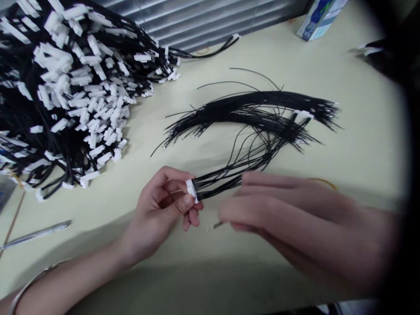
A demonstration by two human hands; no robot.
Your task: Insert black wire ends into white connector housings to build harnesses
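Note:
Between thumb and fingers, my left hand (167,201) pinches a white connector housing (191,191). Several black wires (223,177) run from this housing to the right, toward a second white connector (304,114) lying on the wire bundle. My right hand (272,201) is closed and blurred by motion, just right of the housing. A short dark wire end (218,225) with a pale tip sticks out from its fingertips. The rest of that wire is hidden by the hand. Behind both hands lies a loose bundle of black wires (243,103) with metal-tipped ends.
A large heap of black cables with white connectors (82,87) fills the table's back left. A silver pen-like tool (36,233) lies at the left. At the back stand a carton (320,19) and a ribbed metal surface (210,19). A yellow band (323,182) lies behind my right hand.

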